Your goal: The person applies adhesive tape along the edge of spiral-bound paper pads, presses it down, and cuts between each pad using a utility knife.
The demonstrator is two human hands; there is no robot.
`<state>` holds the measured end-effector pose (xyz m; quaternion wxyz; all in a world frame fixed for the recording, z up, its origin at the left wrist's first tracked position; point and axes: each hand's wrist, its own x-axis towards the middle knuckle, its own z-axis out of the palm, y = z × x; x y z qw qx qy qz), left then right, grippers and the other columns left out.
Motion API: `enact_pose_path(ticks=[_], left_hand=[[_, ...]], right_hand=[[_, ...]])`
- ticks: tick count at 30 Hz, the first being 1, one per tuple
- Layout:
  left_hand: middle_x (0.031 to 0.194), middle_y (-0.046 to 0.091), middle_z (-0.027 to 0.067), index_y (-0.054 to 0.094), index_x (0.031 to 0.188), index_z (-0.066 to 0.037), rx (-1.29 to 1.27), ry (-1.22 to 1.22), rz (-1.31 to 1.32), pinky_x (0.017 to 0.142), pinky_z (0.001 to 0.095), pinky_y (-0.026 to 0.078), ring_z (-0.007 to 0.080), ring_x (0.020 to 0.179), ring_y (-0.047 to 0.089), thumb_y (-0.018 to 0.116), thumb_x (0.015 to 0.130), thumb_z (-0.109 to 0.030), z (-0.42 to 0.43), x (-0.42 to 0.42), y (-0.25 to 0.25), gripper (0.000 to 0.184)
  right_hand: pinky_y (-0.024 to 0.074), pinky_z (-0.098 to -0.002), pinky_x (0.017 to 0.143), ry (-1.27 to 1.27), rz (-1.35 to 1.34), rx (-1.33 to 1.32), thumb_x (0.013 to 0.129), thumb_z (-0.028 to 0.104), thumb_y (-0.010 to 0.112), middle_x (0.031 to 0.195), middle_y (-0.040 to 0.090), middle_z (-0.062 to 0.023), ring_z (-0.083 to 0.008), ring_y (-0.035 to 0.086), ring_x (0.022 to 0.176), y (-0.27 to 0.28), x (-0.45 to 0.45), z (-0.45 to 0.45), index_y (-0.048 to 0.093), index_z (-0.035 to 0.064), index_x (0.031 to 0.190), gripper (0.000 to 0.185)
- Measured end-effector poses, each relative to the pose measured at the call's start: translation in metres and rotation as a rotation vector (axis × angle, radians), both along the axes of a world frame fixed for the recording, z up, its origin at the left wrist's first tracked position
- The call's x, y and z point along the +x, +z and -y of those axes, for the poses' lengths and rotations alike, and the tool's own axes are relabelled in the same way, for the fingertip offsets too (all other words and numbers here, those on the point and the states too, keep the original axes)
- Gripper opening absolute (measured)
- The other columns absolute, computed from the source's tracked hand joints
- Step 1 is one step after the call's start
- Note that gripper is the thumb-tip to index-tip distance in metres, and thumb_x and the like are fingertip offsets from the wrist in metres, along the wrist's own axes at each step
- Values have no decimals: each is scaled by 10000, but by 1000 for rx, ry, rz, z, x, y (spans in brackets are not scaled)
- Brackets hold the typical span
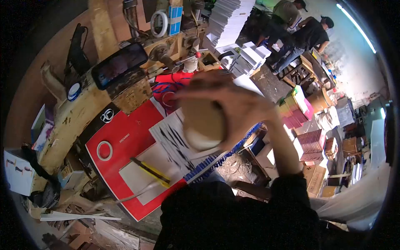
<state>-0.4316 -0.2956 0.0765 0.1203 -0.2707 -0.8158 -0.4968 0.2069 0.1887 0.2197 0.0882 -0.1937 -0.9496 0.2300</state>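
My right hand (243, 106) reaches in from the right, blurred by motion. It is wrapped round a wide brown roll (202, 121), which looks like packing tape and is held above the table. Under the roll lies a white sheet with dark streaks (171, 139). A yellow cutter (152, 171) rests on a pale board (139, 181), which lies on a red sheet (125, 141). A white ring (104, 151) is on the red sheet, left of the cutter. I do not see my left hand.
A phone (119, 65) is mounted above the table's far left side. A blue-edged stack (204, 166) lies along the near right edge. Behind are a tall white paper stack (229, 21), pink stacks (310, 146) and two people (302, 39) bending over work.
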Motion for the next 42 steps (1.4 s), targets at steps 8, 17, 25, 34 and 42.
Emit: enact_pose_path(ticks=[8,17,25,34,42], left_hand=[[1501,512,185,449,1481,37,199,97,-254,1130,433,422,321,1339,529,442,1061,-159,16,-34,94,464],[1185,516,103,465,1356,6,-197,-215,150,856,360,396,200,1031,471,506,1053,-177,-220,328,69,357],[797,550,21,566,1159,-13,-247,-872,625,538,281,363,77,612,458,566,1022,-51,-398,549,69,143],[676,496,5,550,1023,-13,-222,-908,772,536,235,336,42,585,431,454,1096,-116,-433,577,58,158],[706,525,13,554,1023,10,-237,-1013,986,520,237,362,44,586,457,404,1113,-138,-448,572,43,229]], right_hand=[[365,-542,1106,-1005,217,354,402,273,880,1391,531,-142,-383,411,1350,-57,192,-118,532,232,1461,1115],[262,-761,1065,-1097,292,95,431,641,932,1554,315,-285,-523,235,1459,-154,217,-168,354,227,1568,1340],[571,-302,759,-272,-368,-689,783,199,892,1002,737,-96,-166,704,972,-88,130,-111,626,51,1344,638],[584,-296,880,-186,-611,-1311,879,-91,727,1116,705,-112,-170,683,1055,-99,100,-90,611,22,1315,465],[584,-312,889,-223,-661,-1288,898,-76,716,1120,713,-109,-166,687,1050,-114,94,-91,672,-24,1153,263]])
